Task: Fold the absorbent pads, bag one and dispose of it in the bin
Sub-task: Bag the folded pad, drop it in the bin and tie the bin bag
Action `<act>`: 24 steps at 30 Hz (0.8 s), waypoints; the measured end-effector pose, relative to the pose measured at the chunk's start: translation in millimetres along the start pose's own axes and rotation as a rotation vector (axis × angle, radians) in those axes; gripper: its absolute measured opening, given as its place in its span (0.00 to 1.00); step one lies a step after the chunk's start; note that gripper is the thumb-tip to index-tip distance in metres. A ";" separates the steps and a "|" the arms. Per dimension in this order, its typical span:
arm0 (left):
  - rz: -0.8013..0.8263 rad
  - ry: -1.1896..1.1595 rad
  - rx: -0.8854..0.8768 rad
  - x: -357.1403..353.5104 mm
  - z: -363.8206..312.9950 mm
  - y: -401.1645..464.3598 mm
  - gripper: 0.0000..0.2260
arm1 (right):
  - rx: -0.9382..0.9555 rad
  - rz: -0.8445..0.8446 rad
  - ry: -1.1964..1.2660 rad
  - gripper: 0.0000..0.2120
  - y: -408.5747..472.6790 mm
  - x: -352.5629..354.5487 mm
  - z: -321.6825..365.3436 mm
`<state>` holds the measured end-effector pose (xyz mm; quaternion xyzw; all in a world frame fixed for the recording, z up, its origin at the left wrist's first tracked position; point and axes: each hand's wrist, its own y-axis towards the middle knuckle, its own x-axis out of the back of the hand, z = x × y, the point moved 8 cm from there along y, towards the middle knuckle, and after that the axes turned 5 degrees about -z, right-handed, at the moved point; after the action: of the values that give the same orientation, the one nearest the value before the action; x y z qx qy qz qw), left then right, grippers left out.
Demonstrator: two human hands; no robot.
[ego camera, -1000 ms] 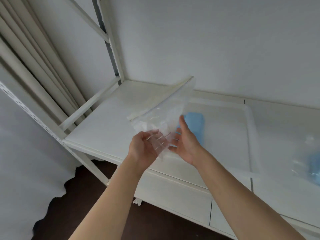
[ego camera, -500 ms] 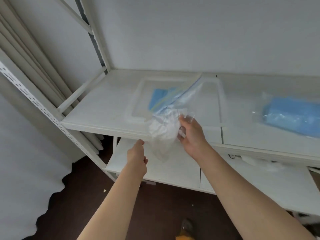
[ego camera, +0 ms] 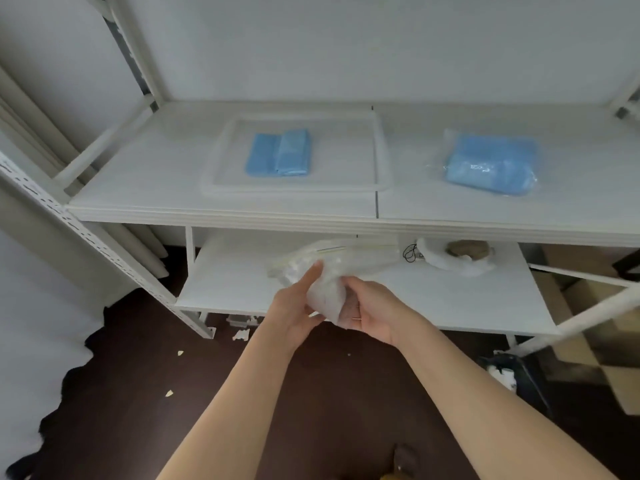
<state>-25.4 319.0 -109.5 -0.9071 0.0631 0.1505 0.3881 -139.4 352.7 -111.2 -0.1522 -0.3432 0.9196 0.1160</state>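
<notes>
Below shelf (ego camera: 311, 216), bag (ego camera: 325, 289) between hands.

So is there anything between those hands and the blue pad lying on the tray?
Nothing visible blocks the way. The folded blue pad lies uncovered on the clear tray on the upper shelf, beyond and above the hands. But the left hand and right hand are both busy holding a clear plastic bag.

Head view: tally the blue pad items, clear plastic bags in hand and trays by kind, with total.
Folded blue absorbent pads lying in the tray: 1
Blue pad packs in clear wrap: 1
Clear zip bags in the hands: 1
Shallow white plastic trays: 1
Total: 4
</notes>
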 end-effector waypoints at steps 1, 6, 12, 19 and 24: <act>-0.028 -0.015 0.025 -2.9 13.0 2.6 0.18 | -0.040 -0.014 0.003 0.13 -1.5 12.6 -9.7; -0.073 -0.030 0.090 -29.9 76.2 16.8 0.13 | -0.172 -0.176 0.063 0.11 -2.9 95.6 -60.8; -0.070 0.021 0.191 -89.7 161.0 22.8 0.07 | -0.252 -0.188 0.118 0.20 -9.9 204.9 -109.9; -0.011 0.065 0.325 -188.6 279.3 23.3 0.09 | -0.225 -0.303 0.256 0.20 -31.9 353.9 -144.3; 0.033 0.035 0.400 -240.6 349.0 34.3 0.12 | -0.325 -0.276 0.386 0.11 -42.4 426.8 -173.5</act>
<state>-339.4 547.0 -283.7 -0.8131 0.1134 0.1257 0.5569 -467.9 623.0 -293.0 -0.2927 -0.4751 0.7821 0.2772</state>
